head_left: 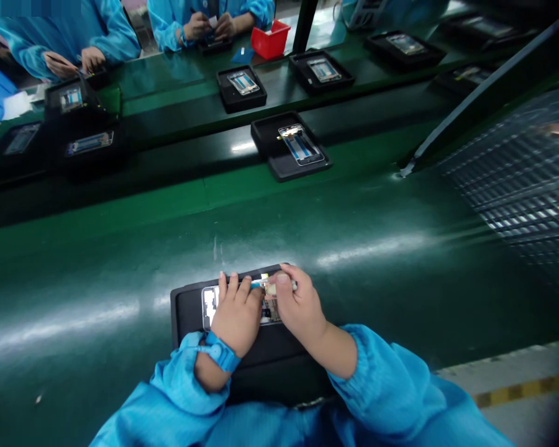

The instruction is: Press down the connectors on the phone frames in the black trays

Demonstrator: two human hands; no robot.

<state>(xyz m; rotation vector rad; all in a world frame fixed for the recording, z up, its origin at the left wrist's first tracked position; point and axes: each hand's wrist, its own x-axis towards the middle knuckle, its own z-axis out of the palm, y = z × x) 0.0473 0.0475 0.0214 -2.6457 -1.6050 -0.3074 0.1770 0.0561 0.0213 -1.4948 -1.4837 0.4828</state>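
In the head view, a phone's inner frame [209,307] with exposed parts lies in a black tray [182,313] on the green bench. My left hand [238,315] rests flat across the phone's middle, fingers stretched out, hiding much of it. A blue strap circles that wrist. My right hand [302,305] is closed at the phone's right end, pinching a slim pale stick-like tool [271,289] between thumb and fingers. The tool points left toward my left fingertips, close to a small yellow tab [264,277]. Its exact kind and tip are unclear.
Beyond the bench [121,267], a dark conveyor carries black trays with phone frames, one tray [272,155] nearest. Two co-workers' hands [214,28] work across the line near a red bin [271,40]. A metal post [484,93] and ribbed dark surface [531,180] stand at right.
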